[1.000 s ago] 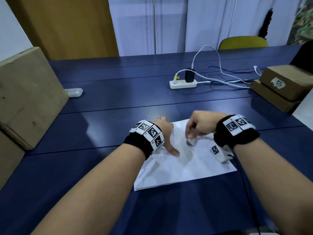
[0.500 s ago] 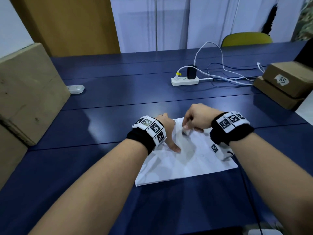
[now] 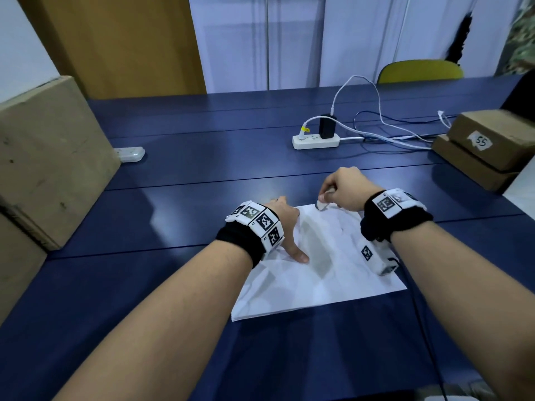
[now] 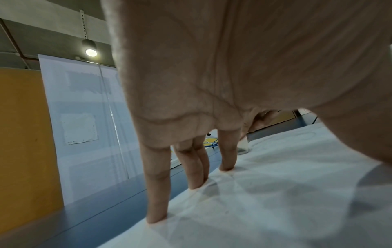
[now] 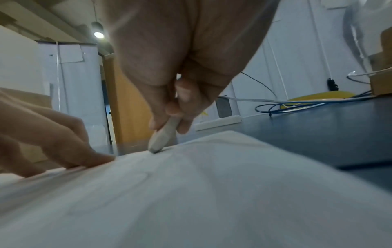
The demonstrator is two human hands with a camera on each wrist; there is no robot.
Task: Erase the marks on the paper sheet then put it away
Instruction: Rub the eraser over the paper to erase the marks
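Observation:
A creased white paper sheet [image 3: 327,273] lies on the blue table [image 3: 202,169] in front of me. My left hand [image 3: 285,224] presses straight fingers [image 4: 158,198] down on the sheet's left edge [image 4: 265,201], thumb spread toward the middle. My right hand [image 3: 343,188] pinches a small whitish eraser [image 3: 322,204] and holds its tip on the sheet's far edge. In the right wrist view the eraser [image 5: 163,135] touches the paper [image 5: 212,193] with a dark smudge at its tip. Faint pencil lines show on the sheet.
A white power strip [image 3: 315,140] with a black plug and cables lies beyond the sheet. Two stacked cardboard boxes [image 3: 486,149] sit at the right, a large cardboard box [image 3: 49,157] at the left, a small white device [image 3: 130,154] beside it. A yellow chair [image 3: 419,71] stands behind the table.
My right hand has slid the eraser from the sheet's middle away from me to its far edge. The left hand keeps pressing the paper in place.

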